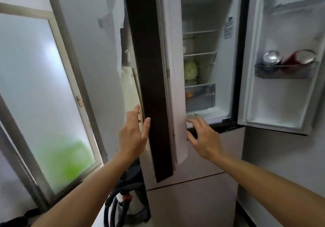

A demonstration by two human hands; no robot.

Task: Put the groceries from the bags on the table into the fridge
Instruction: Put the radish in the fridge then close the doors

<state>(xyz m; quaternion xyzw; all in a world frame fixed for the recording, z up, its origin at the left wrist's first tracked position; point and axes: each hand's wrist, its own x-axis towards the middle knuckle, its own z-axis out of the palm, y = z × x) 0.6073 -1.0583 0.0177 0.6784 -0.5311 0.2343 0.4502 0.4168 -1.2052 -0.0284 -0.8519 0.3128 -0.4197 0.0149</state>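
Observation:
The fridge stands in front of me with both upper doors swung out. The left door (154, 79) is seen edge-on, dark on its outer face. My left hand (134, 133) is open with its fingertips against that outer face. My right hand (202, 137) is open too, fingers spread at the door's inner lower edge, holding nothing. Inside the fridge (207, 15), a green cabbage (190, 70) sits on a low shelf above a clear drawer (200, 96). The right door (281, 89) hangs wide open. No bags or table are in view.
Two cans (271, 57) lie in the right door's shelf bin. A frosted window (35, 86) fills the left side. A dark vacuum-like appliance with hoses (126, 200) stands on the floor by the fridge's lower left. Closed lower fridge drawers (193, 191) are below my hands.

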